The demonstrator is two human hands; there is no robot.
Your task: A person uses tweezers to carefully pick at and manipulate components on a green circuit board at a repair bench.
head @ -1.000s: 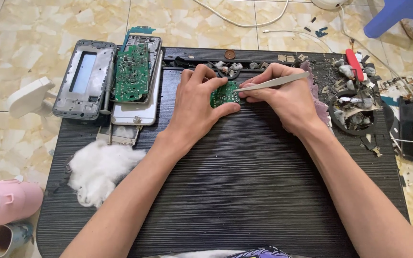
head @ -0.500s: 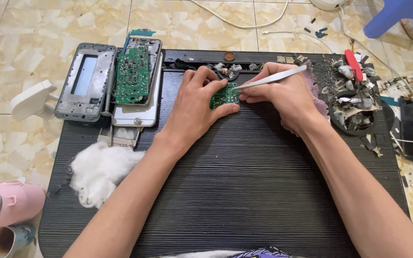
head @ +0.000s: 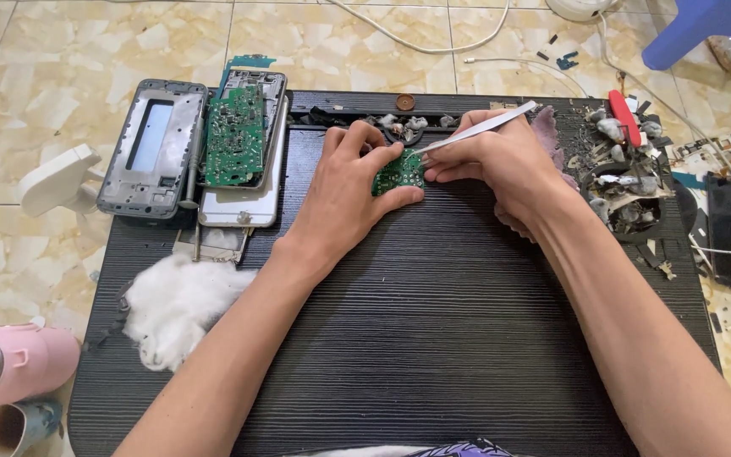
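Observation:
My left hand (head: 344,190) pinches a small green circuit board (head: 399,172) against the black ribbed work table (head: 433,338), near its far edge. My right hand (head: 501,161) grips metal tweezers (head: 477,127), whose tips rest on the board's right edge. The tweezers slant up and to the right over my knuckles. Both forearms reach in from the bottom of the view.
At the table's far left lie a grey phone frame (head: 152,148), a larger green circuit board (head: 234,135) on a phone shell, and a white cotton wad (head: 178,306). A heap of scrap parts (head: 623,173) sits at the right. A pink flask (head: 14,360) stands on the floor.
The tweezers' rear end has lifted, so they now slant more steeply. My right hand shifted slightly; my left hand and the small board stayed in place.

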